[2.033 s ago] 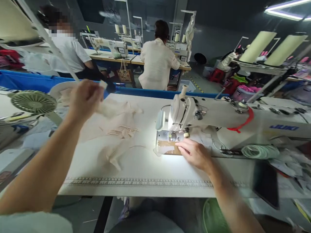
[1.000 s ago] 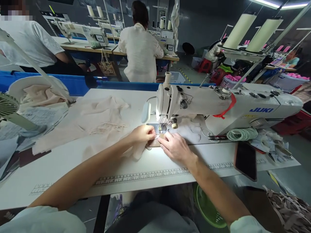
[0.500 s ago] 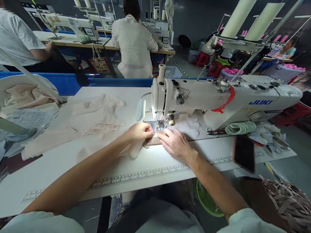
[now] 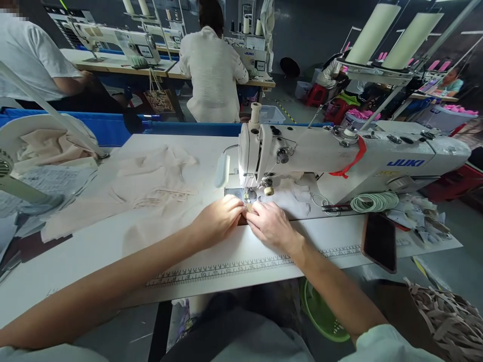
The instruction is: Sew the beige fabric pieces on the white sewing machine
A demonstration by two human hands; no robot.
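Observation:
At the presser foot [image 4: 250,195] of a white sewing machine [image 4: 302,151], a small piece of beige fabric [image 4: 248,206] shows between my hands. From the left, my left hand [image 4: 219,221] pinches its edge, thumb and fingertips together just in front of the needle. My right hand [image 4: 272,226] is closed on the same piece from the right, its fingertips almost touching those of my left. Most of the piece is hidden under my fingers. To the left of my hands, thin pale fabric [image 4: 151,176] lies in loose folds on the white table [image 4: 181,251].
On the right lie a phone [image 4: 379,242], a coil of pale cord [image 4: 374,201] and fabric scraps [image 4: 418,216]. A tilted lamp-like green arm [image 4: 26,191] stands at the left beside papers [image 4: 56,181]. Below the table is a green basket [image 4: 324,311]. Other people sit at machines beyond.
My left hand has turned over and moved in toward my right hand, covering fabric that showed before. My right hand has hardly moved. The view has shifted slightly.

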